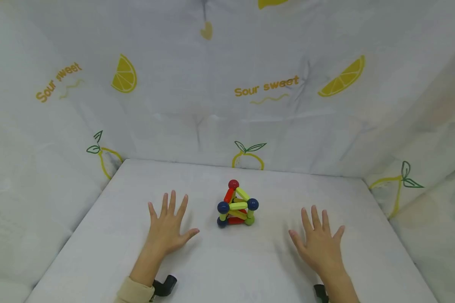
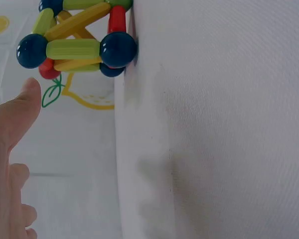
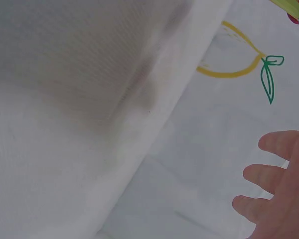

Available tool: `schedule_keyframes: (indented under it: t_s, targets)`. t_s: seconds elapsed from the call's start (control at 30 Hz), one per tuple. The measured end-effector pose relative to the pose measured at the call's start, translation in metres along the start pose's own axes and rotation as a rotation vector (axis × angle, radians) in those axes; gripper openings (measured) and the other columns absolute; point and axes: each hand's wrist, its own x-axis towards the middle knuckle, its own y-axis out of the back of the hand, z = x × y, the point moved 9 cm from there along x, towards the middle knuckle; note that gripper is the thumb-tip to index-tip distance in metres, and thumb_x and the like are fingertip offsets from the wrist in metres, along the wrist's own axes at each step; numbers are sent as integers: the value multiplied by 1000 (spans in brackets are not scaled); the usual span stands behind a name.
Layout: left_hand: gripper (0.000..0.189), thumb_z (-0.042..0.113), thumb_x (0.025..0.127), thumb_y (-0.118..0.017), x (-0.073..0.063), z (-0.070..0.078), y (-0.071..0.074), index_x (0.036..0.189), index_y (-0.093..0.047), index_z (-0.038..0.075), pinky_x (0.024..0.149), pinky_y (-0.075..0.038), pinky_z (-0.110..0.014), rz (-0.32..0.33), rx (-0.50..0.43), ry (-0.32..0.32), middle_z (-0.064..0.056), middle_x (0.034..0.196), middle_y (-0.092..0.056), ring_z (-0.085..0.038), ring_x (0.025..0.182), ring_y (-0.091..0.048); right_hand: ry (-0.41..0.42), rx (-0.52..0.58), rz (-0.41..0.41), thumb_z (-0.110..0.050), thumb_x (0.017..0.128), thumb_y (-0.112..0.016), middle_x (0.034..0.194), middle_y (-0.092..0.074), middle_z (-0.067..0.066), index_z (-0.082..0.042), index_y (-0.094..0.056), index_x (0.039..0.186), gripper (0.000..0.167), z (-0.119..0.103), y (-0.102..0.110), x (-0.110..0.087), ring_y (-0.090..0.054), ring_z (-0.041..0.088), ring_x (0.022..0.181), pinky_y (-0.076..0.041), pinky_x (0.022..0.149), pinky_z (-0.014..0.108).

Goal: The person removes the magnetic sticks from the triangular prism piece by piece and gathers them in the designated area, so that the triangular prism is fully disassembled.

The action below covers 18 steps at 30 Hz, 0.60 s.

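A small structure of magnetic building sticks and balls point(image 1: 238, 206) stands on the white table between the two hands. Its sticks are red, yellow and light green; its balls are dark blue, green and red, with a red ball point(image 1: 233, 184) on top. To its left is the left hand point(image 1: 167, 230), fingers spread, holding nothing and apart from the structure. The right hand point(image 1: 321, 248), farther off to the right, also has spread fingers and holds nothing. In the left wrist view the structure point(image 2: 73, 49) appears beyond the thumb; the right wrist view catches only a corner of it point(image 3: 290, 7).
A white table point(image 1: 227, 269) lies under both hands. Behind and beside it hangs a pale curtain point(image 1: 212, 126) printed with lemons and "Sour sweet" lettering. A black wrist device point(image 1: 165, 286) is on the left wrist, and another point(image 1: 320, 292) on the right.
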Motion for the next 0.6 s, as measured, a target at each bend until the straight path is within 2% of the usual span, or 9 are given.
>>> schedule_keyframes:
  t_s: [0.17,0.37,0.47,0.6]
  targets:
    - [99,72,78,-53,5,9,-3,153,-17,18,108,-6,-73,30,-21,-21,-20,157,-11,-39,145,-10,4,16,46,-57,94,-41,154,-19,26,-3,-27,148,78,-4,2,1,-7,46,143,-7,97,82]
    - [98,65,80,-58,16,42,-5,151,-20,10,111,-25,-61,130,-125,-95,-18,154,-26,-31,143,-25,84,103,240,-39,88,-62,144,-40,25,4,-42,138,69,-25,6,8,-36,44,132,-31,101,69]
    - [89,51,83,-63,24,59,-7,149,-24,6,111,-33,-51,173,-290,-134,-15,153,-32,-27,140,-33,122,208,314,-27,84,-68,138,-48,24,5,-46,134,63,-39,5,13,-46,41,125,-40,99,59]
    - [78,32,86,-68,33,72,-10,147,-30,5,109,-37,-43,199,-621,-120,-12,150,-38,-24,137,-39,140,374,341,-19,84,-70,132,-55,20,1,-48,133,57,-58,-3,21,-53,37,120,-46,96,52]
